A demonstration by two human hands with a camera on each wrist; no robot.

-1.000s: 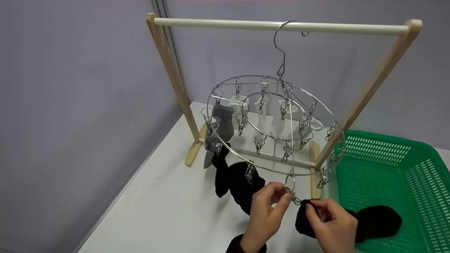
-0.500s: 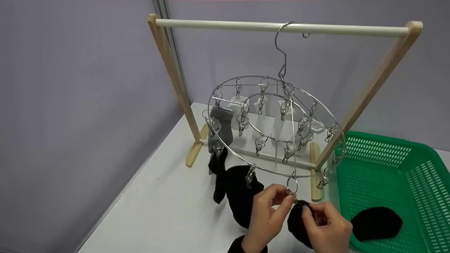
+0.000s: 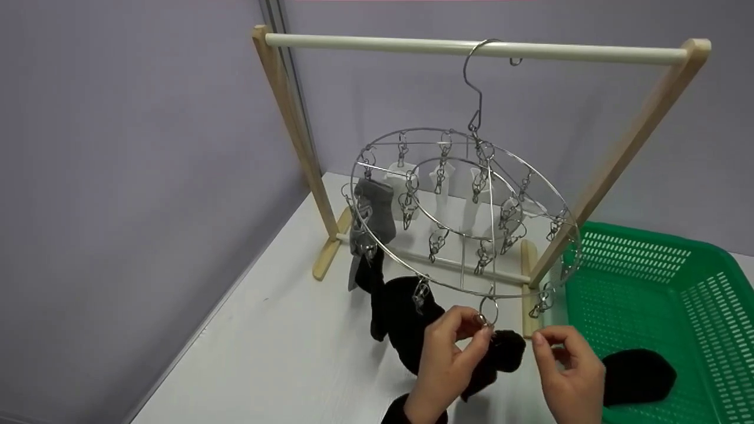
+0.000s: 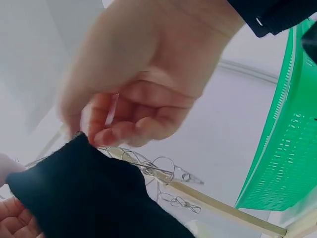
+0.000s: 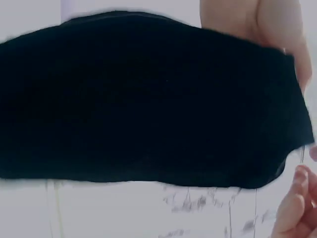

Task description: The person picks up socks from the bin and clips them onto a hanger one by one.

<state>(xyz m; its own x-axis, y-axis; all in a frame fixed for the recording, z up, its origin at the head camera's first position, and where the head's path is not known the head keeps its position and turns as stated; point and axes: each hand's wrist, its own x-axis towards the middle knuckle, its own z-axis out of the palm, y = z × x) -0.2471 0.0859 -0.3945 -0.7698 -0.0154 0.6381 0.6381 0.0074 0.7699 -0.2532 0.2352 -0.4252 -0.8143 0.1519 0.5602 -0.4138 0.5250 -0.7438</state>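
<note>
In the head view my left hand (image 3: 447, 359) pinches a small metal clip (image 3: 484, 321) that hangs by a ring from the front rim of a round wire sock hanger (image 3: 453, 287). Just below those fingertips hangs a black sock (image 3: 508, 351), its top edge at the clip. The same sock (image 4: 94, 193) reaches up to the left fingertips in the left wrist view. My right hand (image 3: 571, 371) is to the right of the sock, thumb and forefinger close together, with a gap to the cloth. The sock (image 5: 148, 99) fills much of the right wrist view.
The hanger hooks over the white rail (image 3: 377, 42) of a wooden stand. Grey socks (image 3: 377, 209), white socks (image 3: 402, 176) and more black socks (image 3: 403, 312) hang from it. At right, a green basket (image 3: 648, 241) holds another black sock (image 3: 639, 377).
The right hand brought the black sock left and up to the clip, then let go and drew back to the right. The left hand stayed at the clip; the sock hangs there now.
</note>
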